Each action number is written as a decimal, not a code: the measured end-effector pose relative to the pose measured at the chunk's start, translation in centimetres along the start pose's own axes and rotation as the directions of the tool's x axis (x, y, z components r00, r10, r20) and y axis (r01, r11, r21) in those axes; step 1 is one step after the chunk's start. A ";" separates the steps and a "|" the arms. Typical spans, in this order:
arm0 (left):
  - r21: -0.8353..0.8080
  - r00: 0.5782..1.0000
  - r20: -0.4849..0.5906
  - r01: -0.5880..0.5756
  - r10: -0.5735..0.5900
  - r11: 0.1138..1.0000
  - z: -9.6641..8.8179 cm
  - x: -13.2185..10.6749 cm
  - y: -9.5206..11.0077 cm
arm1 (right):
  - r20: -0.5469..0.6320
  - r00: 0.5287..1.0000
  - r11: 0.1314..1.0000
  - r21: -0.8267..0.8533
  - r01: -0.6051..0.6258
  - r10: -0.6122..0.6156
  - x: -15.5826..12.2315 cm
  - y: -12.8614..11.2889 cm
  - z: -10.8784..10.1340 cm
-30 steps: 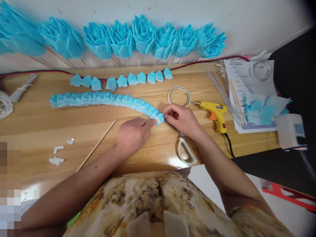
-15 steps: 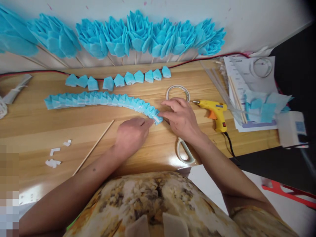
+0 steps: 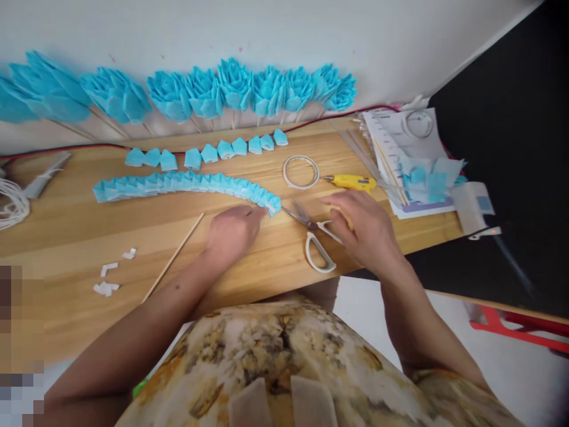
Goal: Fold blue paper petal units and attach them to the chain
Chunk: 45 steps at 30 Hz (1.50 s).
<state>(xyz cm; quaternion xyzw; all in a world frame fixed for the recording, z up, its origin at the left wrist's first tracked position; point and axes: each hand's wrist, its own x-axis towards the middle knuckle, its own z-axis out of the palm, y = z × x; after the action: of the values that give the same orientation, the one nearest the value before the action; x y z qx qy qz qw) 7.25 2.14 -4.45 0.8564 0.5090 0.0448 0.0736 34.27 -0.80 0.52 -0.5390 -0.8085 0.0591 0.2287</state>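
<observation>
A long strip of overlapping folded blue paper pieces (image 3: 178, 182) curves across the wooden table (image 3: 89, 237). My left hand (image 3: 231, 230) rests knuckles-up, its bent fingertips pressed on the strip's right end. Off to the right, my right hand (image 3: 365, 228) lies over the handle of a yellow glue gun (image 3: 351, 182) with its fingers loosely apart; I cannot see a grip. Its thumb is next to the white-handled scissors (image 3: 313, 240), which lie between my two hands.
A row of separate blue folded pieces (image 3: 204, 154) and a tape ring (image 3: 301, 172) lie farther back. Blue paper flowers on sticks (image 3: 231, 89) lean on the wall. A wooden skewer (image 3: 175, 255), white scraps (image 3: 106, 279), and papers with blue squares (image 3: 413, 172) are around.
My right hand left the strip's end and moved right and nearer, onto the glue gun. The left hand stayed on the strip. The scissors are now uncovered.
</observation>
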 end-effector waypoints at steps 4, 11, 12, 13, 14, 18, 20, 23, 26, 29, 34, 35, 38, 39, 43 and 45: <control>-0.014 1.000 -0.004 0.010 -0.011 1.000 0.0 -0.2 0.1 | 0.139 0.984 0.983 -0.162 -0.085 0.108 -5.0 -1.7 0.6; 0.034 1.000 -0.021 0.012 -0.012 0.999 -0.3 -0.5 0.4 | 0.002 0.974 0.955 -0.195 -0.224 0.228 -7.6 -2.5 3.8; 0.035 1.000 -0.022 0.014 -0.013 0.999 -0.3 -0.6 0.4 | -0.024 0.973 0.956 -0.180 -0.232 0.232 -7.9 -2.5 3.7; 0.033 1.000 -0.024 0.014 -0.013 0.999 -0.3 -0.6 0.4 | -0.044 0.971 0.959 -0.152 -0.238 0.234 -8.1 -2.5 3.5; 0.028 0.999 -0.031 0.012 -0.011 1.000 -0.3 -0.7 0.4 | -0.057 0.970 0.964 -0.114 -0.242 0.237 -8.3 -2.4 3.0; -0.003 0.998 -0.067 -0.012 0.012 1.000 -0.4 -0.8 0.3 | -0.141 0.965 0.975 -0.005 -0.224 0.221 -7.3 -1.1 -0.2; -0.023 0.996 -0.084 -0.019 0.017 1.000 -0.5 -0.9 0.2 | -0.195 0.959 0.974 -0.057 -0.221 0.206 -5.1 0.7 -2.0; -0.043 0.995 -0.101 -0.030 0.025 0.999 -0.5 -0.9 0.1 | -0.211 0.961 0.964 -0.158 -0.215 0.180 -0.3 4.8 -3.2; -0.039 0.995 -0.097 -0.032 0.028 0.999 -0.4 -0.9 0.1 | -0.104 0.976 0.958 -0.196 -0.209 0.192 4.4 9.3 -2.0; -0.040 0.996 -0.085 -0.028 0.024 0.999 -0.3 -0.8 0.1 | -0.022 0.966 0.948 -0.186 -0.258 0.258 7.8 12.5 0.2; -0.064 0.996 -0.076 -0.039 0.034 0.997 -0.3 -0.8 -0.1 | 0.019 0.972 0.954 -0.194 -0.227 0.235 9.7 12.8 1.6; -0.075 0.996 -0.078 -0.038 0.032 0.996 -0.3 -0.8 -0.2 | 0.015 0.981 0.962 -0.202 -0.184 0.191 9.5 12.1 1.5; -0.143 0.995 -0.102 -0.025 0.010 0.989 -0.4 -0.8 -0.3 | 0.078 0.997 0.989 -0.146 0.030 -0.018 8.5 9.0 1.7; -0.179 0.993 -0.115 -0.019 -0.002 0.984 -0.4 -0.8 -0.4 | 0.140 0.986 0.990 -0.103 0.101 -0.086 8.1 7.8 1.9; -0.365 0.981 -0.186 -0.022 -0.049 0.931 -0.4 -0.7 -0.7 | 0.249 0.959 0.981 -0.108 0.164 -0.133 7.2 4.5 3.6; -0.455 0.967 -0.245 -0.049 -0.072 0.889 -0.5 -0.7 -0.8 | 0.247 0.965 0.983 -0.130 0.128 -0.092 7.2 3.7 4.2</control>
<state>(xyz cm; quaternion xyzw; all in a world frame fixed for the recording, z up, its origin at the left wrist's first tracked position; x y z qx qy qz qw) 6.11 1.95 -4.07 0.7990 0.4943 0.2724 0.2073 33.27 7.82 -2.29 -0.4973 -0.8611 0.0520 0.0925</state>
